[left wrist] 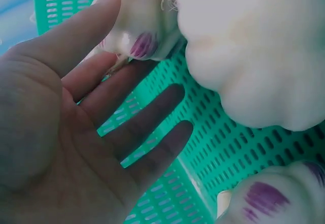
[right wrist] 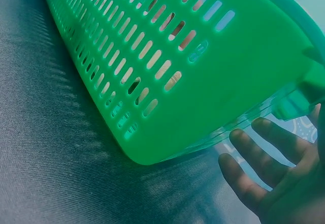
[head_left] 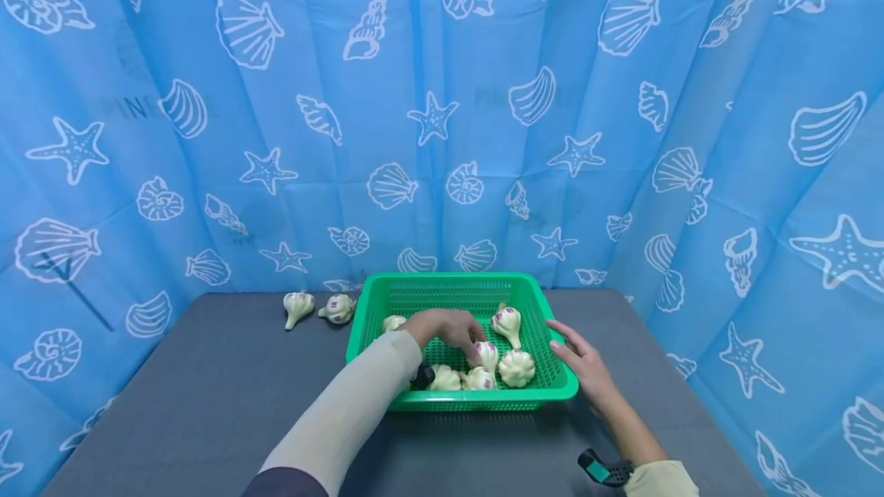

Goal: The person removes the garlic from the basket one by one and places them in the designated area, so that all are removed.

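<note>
The left hand (head_left: 449, 326) reaches into the green basket (head_left: 545, 309), fingers loose, touching a garlic bulb (head_left: 486, 353) but not yet gripping it. The right hand (head_left: 583, 359) lies flat against the basket's right rim, steadying it. Several bulbs sit inside; two garlic bulbs (head_left: 318, 307) remain on the grey tabletop (head_left: 207, 397)

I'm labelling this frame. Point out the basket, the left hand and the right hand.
basket (head_left: 452, 284): head view, far rim.
left hand (head_left: 447, 326): head view, back of hand.
right hand (head_left: 585, 360): head view, back of hand.
</note>
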Action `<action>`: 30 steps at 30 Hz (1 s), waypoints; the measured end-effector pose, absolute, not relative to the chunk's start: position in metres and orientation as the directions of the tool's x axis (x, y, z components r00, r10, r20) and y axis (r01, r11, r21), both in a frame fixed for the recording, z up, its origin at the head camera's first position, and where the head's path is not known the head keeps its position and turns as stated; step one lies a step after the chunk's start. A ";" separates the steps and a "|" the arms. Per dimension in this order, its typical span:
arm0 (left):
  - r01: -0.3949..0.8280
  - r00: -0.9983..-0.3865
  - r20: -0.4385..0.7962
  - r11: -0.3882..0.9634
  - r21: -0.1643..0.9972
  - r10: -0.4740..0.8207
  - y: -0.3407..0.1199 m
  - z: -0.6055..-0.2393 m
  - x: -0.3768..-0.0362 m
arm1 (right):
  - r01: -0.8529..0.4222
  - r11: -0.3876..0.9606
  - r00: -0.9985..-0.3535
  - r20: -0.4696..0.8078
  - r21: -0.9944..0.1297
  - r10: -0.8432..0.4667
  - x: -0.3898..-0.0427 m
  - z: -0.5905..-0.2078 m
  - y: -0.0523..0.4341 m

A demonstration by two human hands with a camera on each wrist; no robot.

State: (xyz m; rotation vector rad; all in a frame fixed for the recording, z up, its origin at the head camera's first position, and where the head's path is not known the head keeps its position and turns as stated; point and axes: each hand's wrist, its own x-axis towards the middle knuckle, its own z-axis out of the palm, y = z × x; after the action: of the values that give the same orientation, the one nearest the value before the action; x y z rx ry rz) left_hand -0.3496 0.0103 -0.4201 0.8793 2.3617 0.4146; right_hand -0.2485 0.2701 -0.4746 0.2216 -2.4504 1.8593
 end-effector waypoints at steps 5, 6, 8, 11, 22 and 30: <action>0.483 -0.657 -0.368 0.742 0.465 0.658 0.007 -0.419 -0.350 | -0.146 0.264 -0.988 0.130 -0.953 -0.079 -0.248 -0.474 0.269; 0.481 -0.662 -0.358 0.740 0.470 0.658 0.007 -0.418 -0.350 | -0.145 0.266 -0.989 0.129 -0.953 -0.078 -0.248 -0.474 0.269; 0.480 -0.670 -0.334 0.731 0.485 0.663 0.006 -0.416 -0.351 | -0.147 0.268 -0.988 0.130 -0.952 -0.078 -0.248 -0.474 0.269; 0.484 -0.684 -0.296 0.718 0.500 0.667 0.004 -0.413 -0.351 | -0.166 0.275 -0.985 0.147 -0.947 -0.088 -0.248 -0.475 0.270; 0.474 -0.780 -0.105 0.692 0.545 0.617 -0.002 -0.406 -0.361 | -0.163 0.282 -0.986 0.143 -0.946 -0.087 -0.249 -0.476 0.271; 0.432 -0.847 0.018 0.669 0.605 0.531 -0.009 -0.395 -0.359 | -0.144 0.238 -0.989 0.130 -0.960 -0.074 -0.248 -0.475 0.271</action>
State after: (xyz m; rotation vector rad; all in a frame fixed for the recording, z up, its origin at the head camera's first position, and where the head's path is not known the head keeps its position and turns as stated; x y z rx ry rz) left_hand -0.3590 -0.0090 -0.3954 0.7912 2.7216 0.9254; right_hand -0.2475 0.2708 -0.4755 0.2137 -2.4261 1.8922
